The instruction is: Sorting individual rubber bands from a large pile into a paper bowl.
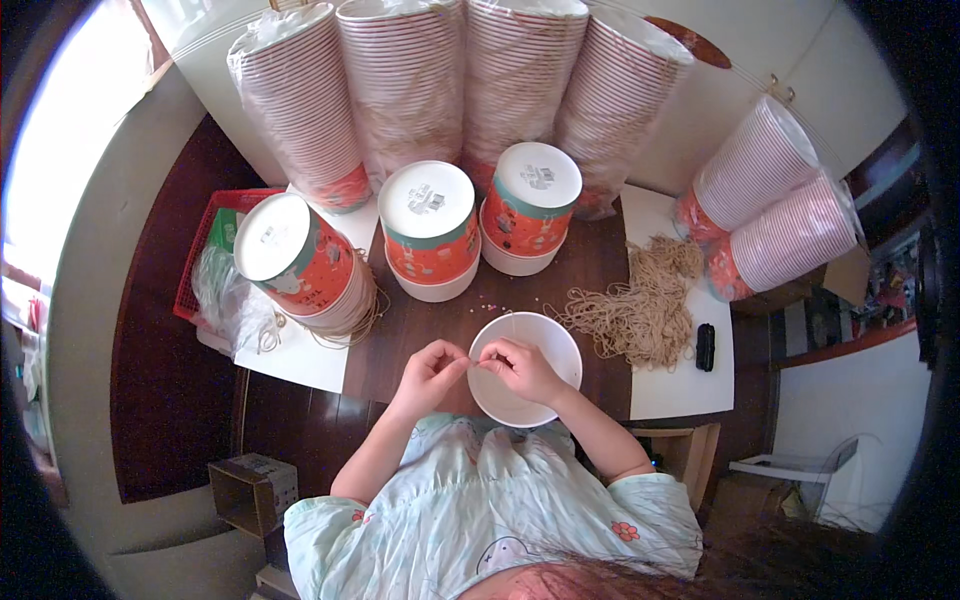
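Here are both hands meeting fingertip to fingertip at the left rim of an open white paper bucket (556,345), thumbs and forefingers of the left hand (434,372) and right hand (516,371) pinched together, though whether they grip anything is too small to tell! The bucket stands mouth-up at the brown table's (600,385) near edge, a tangled heap of tan cord (645,315) just to its right, three upturned orange-and-green buckets (432,238) beyond.
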The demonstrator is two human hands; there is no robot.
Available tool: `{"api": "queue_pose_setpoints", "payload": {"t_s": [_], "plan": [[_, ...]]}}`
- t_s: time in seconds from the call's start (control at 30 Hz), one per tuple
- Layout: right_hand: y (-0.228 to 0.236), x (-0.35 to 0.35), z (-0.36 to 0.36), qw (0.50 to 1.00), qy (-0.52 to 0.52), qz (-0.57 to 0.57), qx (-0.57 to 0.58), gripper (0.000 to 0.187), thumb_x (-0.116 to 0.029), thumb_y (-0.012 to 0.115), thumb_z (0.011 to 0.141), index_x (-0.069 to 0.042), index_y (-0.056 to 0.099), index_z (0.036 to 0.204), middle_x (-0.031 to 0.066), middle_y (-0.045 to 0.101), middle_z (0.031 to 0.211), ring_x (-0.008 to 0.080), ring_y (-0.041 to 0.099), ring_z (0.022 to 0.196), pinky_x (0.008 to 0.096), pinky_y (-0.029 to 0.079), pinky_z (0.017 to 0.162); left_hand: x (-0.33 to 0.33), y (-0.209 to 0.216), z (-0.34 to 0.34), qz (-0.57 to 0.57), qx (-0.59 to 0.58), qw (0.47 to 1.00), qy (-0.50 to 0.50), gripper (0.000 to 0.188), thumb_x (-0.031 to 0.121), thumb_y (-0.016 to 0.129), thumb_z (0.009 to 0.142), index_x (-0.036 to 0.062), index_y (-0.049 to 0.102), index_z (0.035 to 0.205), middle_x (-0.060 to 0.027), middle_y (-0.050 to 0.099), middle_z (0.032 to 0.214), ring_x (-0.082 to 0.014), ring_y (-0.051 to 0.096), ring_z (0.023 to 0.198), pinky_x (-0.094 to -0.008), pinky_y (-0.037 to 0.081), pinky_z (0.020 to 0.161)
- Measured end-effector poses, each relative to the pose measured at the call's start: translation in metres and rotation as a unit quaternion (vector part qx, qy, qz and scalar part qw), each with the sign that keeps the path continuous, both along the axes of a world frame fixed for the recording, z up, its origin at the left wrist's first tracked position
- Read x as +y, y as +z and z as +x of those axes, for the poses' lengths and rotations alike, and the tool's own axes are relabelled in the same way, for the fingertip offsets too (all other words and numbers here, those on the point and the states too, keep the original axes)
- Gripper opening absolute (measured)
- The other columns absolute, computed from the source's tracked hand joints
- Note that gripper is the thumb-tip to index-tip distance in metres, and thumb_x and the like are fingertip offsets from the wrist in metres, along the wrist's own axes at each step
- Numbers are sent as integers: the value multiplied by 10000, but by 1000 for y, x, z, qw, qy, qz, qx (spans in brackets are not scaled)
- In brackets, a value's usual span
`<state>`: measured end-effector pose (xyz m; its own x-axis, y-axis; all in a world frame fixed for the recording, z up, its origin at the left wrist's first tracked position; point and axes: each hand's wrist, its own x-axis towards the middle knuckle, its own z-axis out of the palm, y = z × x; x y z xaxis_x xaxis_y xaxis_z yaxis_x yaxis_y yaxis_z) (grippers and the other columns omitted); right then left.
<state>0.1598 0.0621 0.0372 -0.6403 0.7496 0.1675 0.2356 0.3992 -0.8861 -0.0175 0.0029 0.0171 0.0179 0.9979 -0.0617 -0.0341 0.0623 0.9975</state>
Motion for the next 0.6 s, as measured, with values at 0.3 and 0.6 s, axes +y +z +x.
{"api": "queue_pose_setpoints", "payload": {"t_s": [0.3,0.6], "plan": [[-2,-1,1,998,16,-60,10,53,-74,555,794,-28,538,812,90,596,730,215,594,681,305,453,616,0,-1,-10,-68,-198,978,8,78,45,532,840,26,498,908,-33,575,808,-92,554,786,-210,436,722],[-4,0,0,998,15,-61,26,57,-81,553,800,-28,539,815,87,592,727,209,589,675,304,445,603,-2,7,-3,-78,7,994,-81,158,94,579,800,4,530,921,-19,572,747,-66,523,671,-212,430,597]]}}
